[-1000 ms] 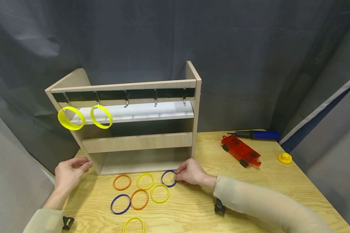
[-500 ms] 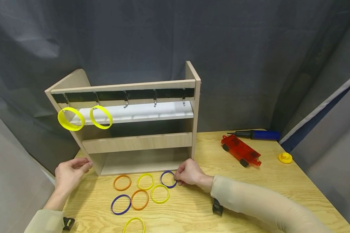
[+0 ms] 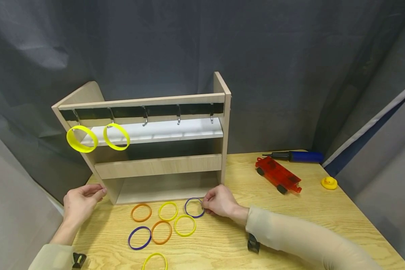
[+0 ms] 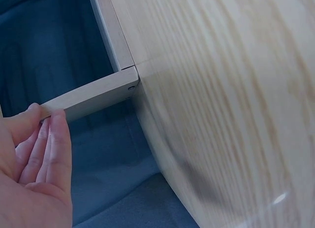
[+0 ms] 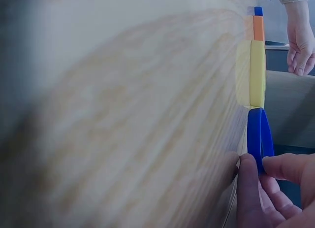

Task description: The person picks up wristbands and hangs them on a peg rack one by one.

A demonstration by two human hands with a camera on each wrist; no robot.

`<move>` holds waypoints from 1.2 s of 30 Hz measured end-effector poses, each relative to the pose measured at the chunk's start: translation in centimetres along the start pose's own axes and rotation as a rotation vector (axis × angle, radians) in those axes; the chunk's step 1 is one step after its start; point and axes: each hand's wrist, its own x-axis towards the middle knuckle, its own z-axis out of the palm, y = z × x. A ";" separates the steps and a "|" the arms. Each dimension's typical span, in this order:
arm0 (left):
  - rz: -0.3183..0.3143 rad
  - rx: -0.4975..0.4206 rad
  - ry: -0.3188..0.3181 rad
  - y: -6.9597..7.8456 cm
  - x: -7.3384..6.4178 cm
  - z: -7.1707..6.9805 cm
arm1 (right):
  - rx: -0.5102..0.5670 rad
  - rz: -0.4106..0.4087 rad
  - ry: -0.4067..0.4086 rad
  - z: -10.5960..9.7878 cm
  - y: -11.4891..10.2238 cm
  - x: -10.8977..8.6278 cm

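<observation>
My left hand [image 3: 80, 204] is at the lower left side of a wooden shelf rack [image 3: 158, 167]. In the left wrist view, its thumb and fingers pinch the end of the rack's side panel [image 4: 93, 94]. Beside the rack's front right corner, my right hand [image 3: 221, 201] pinches the near edge of a blue silicone wristband [image 5: 254, 139] between thumb and forefinger. That band stands close over the wooden table [image 3: 222, 243]. Two yellow wristbands, one at the far left [image 3: 75, 144] and one beside it [image 3: 121, 146], hang from the rack's hooks.
Left of the held band lie more wristbands: orange [image 3: 141, 213], yellow [image 3: 168, 211] and another blue one [image 3: 139, 238]. Three bare hooks [image 3: 179, 120] line the rack's upper rail. A red toy car [image 3: 278, 175], a blue hand pump [image 3: 305, 156] and a yellow duck [image 3: 329, 183] sit at the right.
The blue wristband at my right fingertips has shifted slightly left, and the rack's right side appears a little further left. Both hands keep nearly the same places.
</observation>
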 end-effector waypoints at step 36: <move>0.014 -0.020 -0.003 0.1 -0.1 -0.1 | 0.240 0.035 -0.008 -2.1 -2.1 -1.6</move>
